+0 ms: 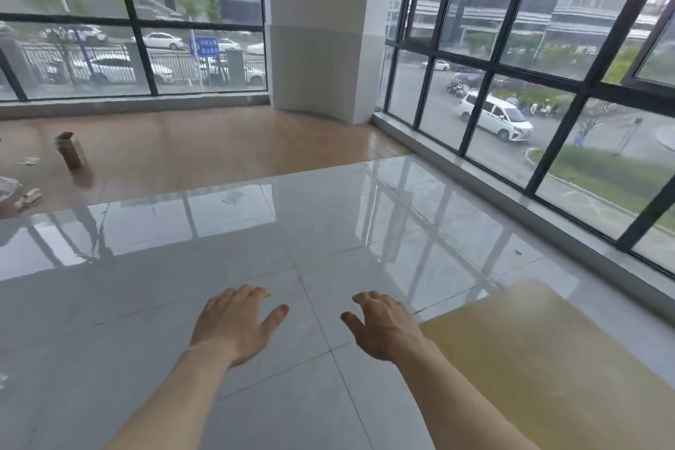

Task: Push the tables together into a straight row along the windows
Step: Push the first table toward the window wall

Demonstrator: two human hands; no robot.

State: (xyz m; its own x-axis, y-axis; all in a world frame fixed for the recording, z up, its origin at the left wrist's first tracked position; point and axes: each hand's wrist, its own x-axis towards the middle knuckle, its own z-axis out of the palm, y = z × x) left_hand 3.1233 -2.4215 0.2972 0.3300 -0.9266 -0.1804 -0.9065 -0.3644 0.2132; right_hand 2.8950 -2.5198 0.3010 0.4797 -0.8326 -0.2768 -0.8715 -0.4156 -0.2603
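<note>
Table [548, 369]: yellow top, lower right of frame.
Left hand [233, 325]: fingers spread, empty, above floor.
Right hand [387, 329]: fingers spread, empty, beside table's edge.

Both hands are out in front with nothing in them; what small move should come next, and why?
Probably move the right hand rightward onto the near edge of the yellow table. Both it and the left hand hover open over bare floor tiles, touching nothing, and this table by the right-side windows is the only one in view.
</note>
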